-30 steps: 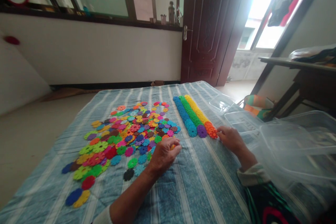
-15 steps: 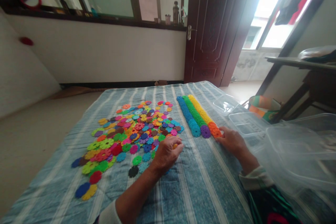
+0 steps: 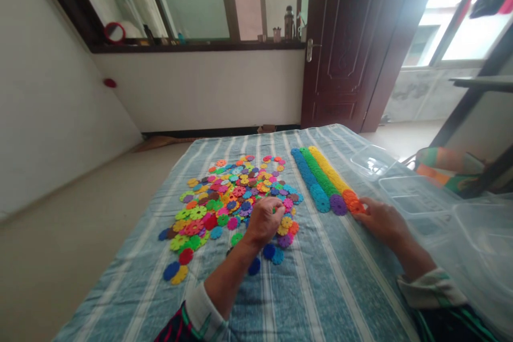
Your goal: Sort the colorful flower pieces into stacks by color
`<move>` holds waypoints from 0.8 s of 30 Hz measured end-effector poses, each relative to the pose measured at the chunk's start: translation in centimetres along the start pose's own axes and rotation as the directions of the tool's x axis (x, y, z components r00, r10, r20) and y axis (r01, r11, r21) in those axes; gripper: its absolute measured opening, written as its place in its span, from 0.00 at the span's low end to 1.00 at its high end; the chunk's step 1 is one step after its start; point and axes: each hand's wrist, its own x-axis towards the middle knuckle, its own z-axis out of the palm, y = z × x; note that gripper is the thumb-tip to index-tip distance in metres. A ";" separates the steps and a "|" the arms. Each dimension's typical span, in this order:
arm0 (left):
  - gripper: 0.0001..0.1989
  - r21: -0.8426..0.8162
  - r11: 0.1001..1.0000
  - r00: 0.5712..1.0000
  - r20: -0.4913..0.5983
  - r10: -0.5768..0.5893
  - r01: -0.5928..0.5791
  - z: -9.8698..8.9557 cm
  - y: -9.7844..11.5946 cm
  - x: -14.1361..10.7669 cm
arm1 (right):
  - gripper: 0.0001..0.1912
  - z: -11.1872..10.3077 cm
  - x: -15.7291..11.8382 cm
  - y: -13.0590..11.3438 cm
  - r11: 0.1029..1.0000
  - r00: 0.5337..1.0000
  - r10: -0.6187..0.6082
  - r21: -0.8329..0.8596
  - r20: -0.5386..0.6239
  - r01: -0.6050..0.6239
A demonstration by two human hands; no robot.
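A loose heap of colourful notched plastic discs (image 3: 197, 211) lies on the striped cloth. My left hand (image 3: 264, 220) is over the heap's right side with its fingers curled closed; what they hold, if anything, is hidden. To the right, overlapping discs form long rows: a blue row (image 3: 304, 171), a green row (image 3: 319, 171) and a yellow row (image 3: 326, 166). A purple disc (image 3: 339, 204) sits at the green row's near end. My right hand (image 3: 382, 220) has its thumb and fingers closed at the edge of the orange discs (image 3: 353, 201), which end the yellow row.
Clear plastic boxes (image 3: 417, 192) stand along the right side of the striped cloth (image 3: 320, 283). Beyond the far edge are a white wall (image 3: 200, 91) and a dark red door (image 3: 344, 37). A colourful round container (image 3: 449, 165) is on the floor at right.
The whole view has swung left. My left hand has moved up and farther over the heap, uncovering yellow, purple and blue discs. My right hand stays at the orange discs.
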 end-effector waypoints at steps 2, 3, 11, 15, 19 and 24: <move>0.09 0.099 0.994 0.999 -0.036 -0.031 0.035 -0.8 -1.3 0.7 | 0.21 0.0 0.0 -0.1 1.000 1.000 0.001 -0.001 -0.005 -0.001; 0.09 0.150 0.987 0.997 -0.053 -0.051 0.059 -1.2 -1.9 1.1 | 0.21 0.1 0.0 -0.1 1.000 1.000 0.001 -0.002 -0.009 -0.001; 0.09 0.475 0.871 0.987 0.026 -0.158 0.126 -1.8 -4.0 3.4 | 0.20 0.5 -0.1 0.0 0.999 0.998 -0.031 -0.018 -0.063 0.030; 0.09 0.541 0.824 0.979 0.007 -0.206 0.169 -0.8 -3.5 3.5 | 0.20 0.5 -0.2 0.2 1.000 0.998 -0.021 0.008 -0.062 0.021; 0.11 0.515 0.823 0.955 0.024 -0.296 0.242 -0.6 -2.9 3.5 | 0.22 0.3 -0.4 0.3 1.000 0.998 -0.009 0.027 -0.061 0.011; 0.14 0.488 0.837 0.946 0.064 -0.317 0.248 -0.6 -2.5 3.5 | 0.20 0.1 -0.7 0.3 0.999 0.994 -0.017 0.034 -0.106 0.021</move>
